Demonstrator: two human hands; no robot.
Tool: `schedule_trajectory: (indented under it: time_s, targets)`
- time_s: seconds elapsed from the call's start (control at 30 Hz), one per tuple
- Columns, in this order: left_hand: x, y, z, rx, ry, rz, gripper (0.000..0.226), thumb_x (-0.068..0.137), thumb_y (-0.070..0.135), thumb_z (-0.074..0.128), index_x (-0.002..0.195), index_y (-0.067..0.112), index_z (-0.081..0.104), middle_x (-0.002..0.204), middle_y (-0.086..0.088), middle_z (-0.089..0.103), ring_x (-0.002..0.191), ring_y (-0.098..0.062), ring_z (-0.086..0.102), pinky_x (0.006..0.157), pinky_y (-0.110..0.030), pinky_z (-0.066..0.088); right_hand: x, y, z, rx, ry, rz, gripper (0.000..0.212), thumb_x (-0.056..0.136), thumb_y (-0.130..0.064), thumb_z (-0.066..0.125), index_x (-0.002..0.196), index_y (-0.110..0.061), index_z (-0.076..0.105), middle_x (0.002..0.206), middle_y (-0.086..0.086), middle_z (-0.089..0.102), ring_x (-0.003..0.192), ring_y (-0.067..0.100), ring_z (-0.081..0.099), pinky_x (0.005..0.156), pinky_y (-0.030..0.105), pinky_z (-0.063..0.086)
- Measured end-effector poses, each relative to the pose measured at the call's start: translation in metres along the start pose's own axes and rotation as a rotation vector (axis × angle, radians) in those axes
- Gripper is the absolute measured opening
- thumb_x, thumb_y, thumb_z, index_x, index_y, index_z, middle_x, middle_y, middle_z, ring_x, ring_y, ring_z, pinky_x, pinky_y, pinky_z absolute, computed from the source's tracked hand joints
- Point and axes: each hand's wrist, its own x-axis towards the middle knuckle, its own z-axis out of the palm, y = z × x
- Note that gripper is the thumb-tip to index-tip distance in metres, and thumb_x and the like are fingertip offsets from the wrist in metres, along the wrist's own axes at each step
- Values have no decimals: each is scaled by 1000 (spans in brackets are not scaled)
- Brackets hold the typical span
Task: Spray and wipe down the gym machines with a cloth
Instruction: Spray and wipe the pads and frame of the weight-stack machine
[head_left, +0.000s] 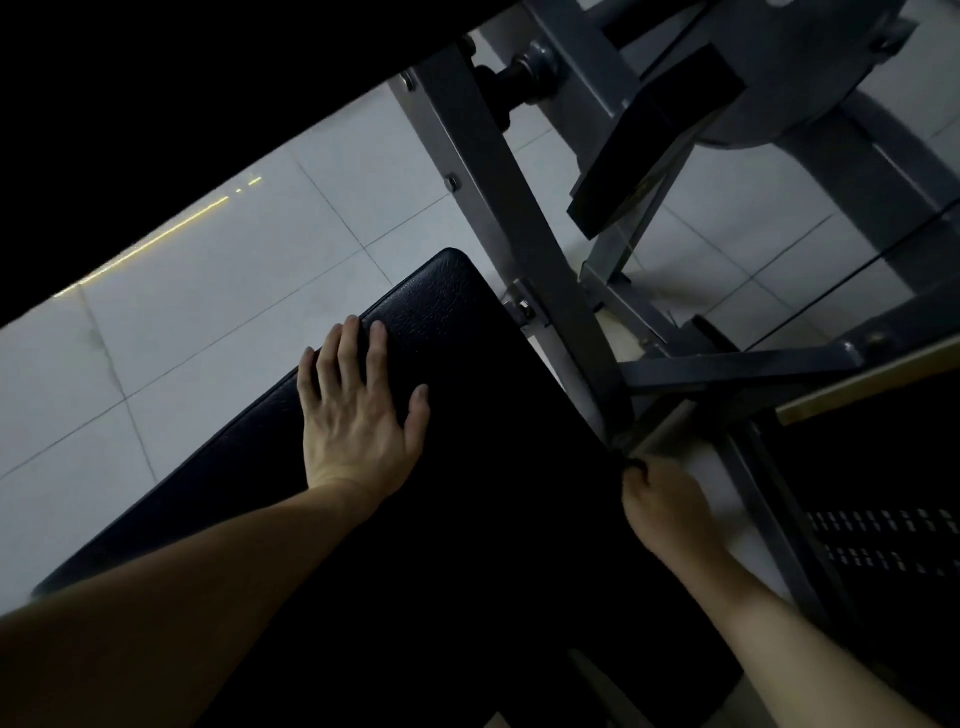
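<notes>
Pale floor tiles (218, 291) fill the dim left side; the upper left is pure shadow. The left hand (358, 410) lies flat, fingers spread, on the black grained pad (457, 322) at centre. The blurred right hand (662, 506), curled, grips something unclear beside the grey steel frame (524, 208).

black pebbled seat pad (467, 332) centre frame, dark grey steel frame (511, 208) upper right, pale grey-white floor tiles (208, 291) left
</notes>
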Motion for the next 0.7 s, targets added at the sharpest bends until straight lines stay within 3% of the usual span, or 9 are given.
schedule_trajectory:
  time_s: [0.13,0.17,0.2,0.23,0.37,0.43,0.5,0.63,0.7]
  targets:
    - [0,0,1,13,9,7,77,97,58,31,158,13,22,163,-15,21,152,-33,18,126,-52,8,48,-107,8,158,181,-273,28,89,-6,43,77,8,65,75,30,62,63,42,63,57,36,54]
    - [-1,-2,2,21,15,8,76,97,58,32,158,13,22,163,-14,21,152,-32,18,126,-52,8,58,-129,8,291,229,-277,30,91,-9,43,89,10,66,83,32,64,73,44,65,63,40,55]
    - [-1,-2,2,23,18,6,76,97,58,32,158,13,22,163,-14,21,152,-32,17,126,-53,8,65,-140,6,244,251,-282,32,95,-12,42,103,8,65,97,31,66,89,44,65,75,41,53]
    - [0,-2,1,19,17,6,76,98,58,33,158,14,22,163,-14,22,152,-32,17,126,-53,8,63,-138,8,175,202,-259,33,98,-15,41,113,5,63,106,28,66,100,42,62,82,40,46]
    - [-1,0,0,13,23,13,75,98,58,34,158,14,22,163,-14,21,153,-32,17,126,-53,8,6,-32,13,15,88,-219,27,99,-13,45,113,-3,67,100,21,68,97,41,63,76,38,42]
    - [-1,0,0,-2,22,14,75,98,58,34,158,13,22,163,-14,22,152,-32,17,126,-53,8,-32,26,8,-16,6,-123,24,92,-13,46,91,-9,69,77,14,65,79,40,64,65,32,39]
    - [-1,1,0,-2,31,11,75,99,58,33,158,13,23,163,-14,21,152,-31,17,126,-52,7,-44,51,3,10,-78,-36,25,90,-15,45,66,-16,52,58,0,49,57,28,53,54,29,30]
    - [-2,0,0,-10,41,13,75,98,58,32,158,13,24,163,-15,23,152,-32,18,126,-52,7,11,-15,2,72,42,-46,19,99,-11,49,94,1,62,93,20,62,91,38,60,76,41,41]
    - [-2,0,0,-2,47,14,75,98,58,33,157,13,24,162,-15,24,152,-32,19,126,-52,8,41,-72,4,194,101,-70,19,101,-13,45,90,-2,57,92,17,59,78,29,55,68,35,35]
